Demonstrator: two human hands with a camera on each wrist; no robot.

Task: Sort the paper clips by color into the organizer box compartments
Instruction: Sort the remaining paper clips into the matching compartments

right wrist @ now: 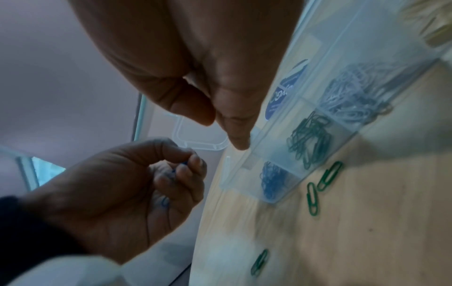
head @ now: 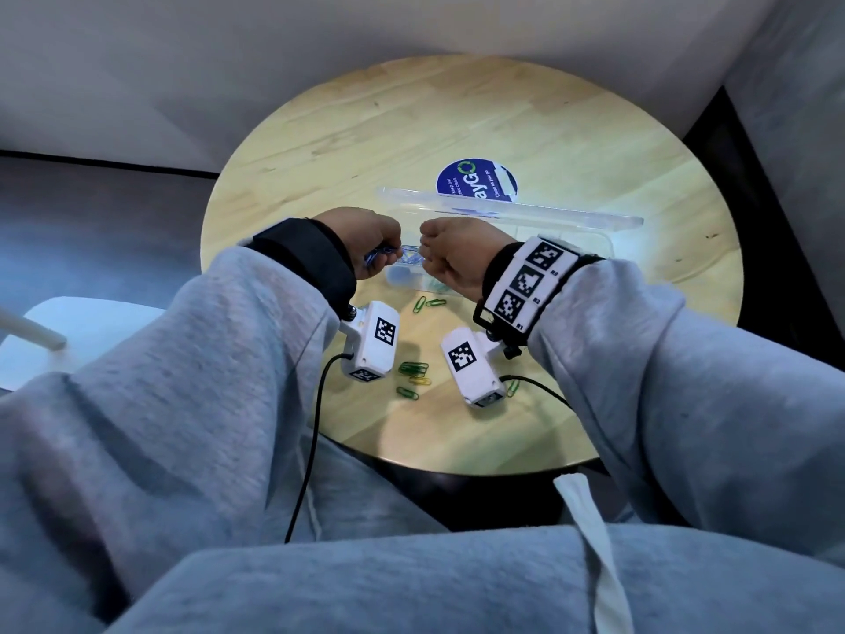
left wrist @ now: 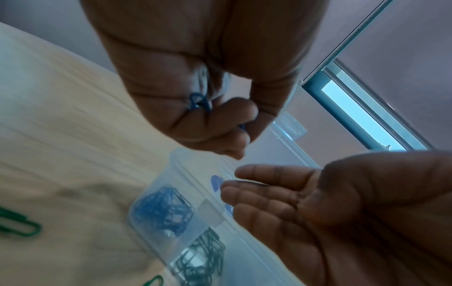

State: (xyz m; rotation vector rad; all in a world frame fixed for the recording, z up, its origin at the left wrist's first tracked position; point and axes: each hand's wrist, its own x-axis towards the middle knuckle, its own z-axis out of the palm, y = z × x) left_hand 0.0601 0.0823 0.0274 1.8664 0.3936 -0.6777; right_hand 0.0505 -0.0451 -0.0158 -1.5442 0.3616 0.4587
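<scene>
My left hand (head: 382,251) hovers just left of the clear organizer box (head: 590,247), its fingers curled round a few blue paper clips (left wrist: 198,102). Below it, the end compartment holds blue clips (left wrist: 164,211); the one beside it holds green clips (right wrist: 308,135), then pale grey clips (right wrist: 352,96). My right hand (right wrist: 220,123) hangs over the box's left part with relaxed fingers (left wrist: 264,174) and nothing in it. Loose green clips (head: 414,368) lie on the round wooden table (head: 366,130) nearer me, and two more (right wrist: 329,176) lie by the box's front wall.
The box's clear lid (head: 503,208) stands open behind the hands, in front of a round blue sticker (head: 475,180). A yellowish clip (head: 419,381) lies among the green ones. Both wrist cameras and a black cable (head: 311,450) hang over the table's near edge.
</scene>
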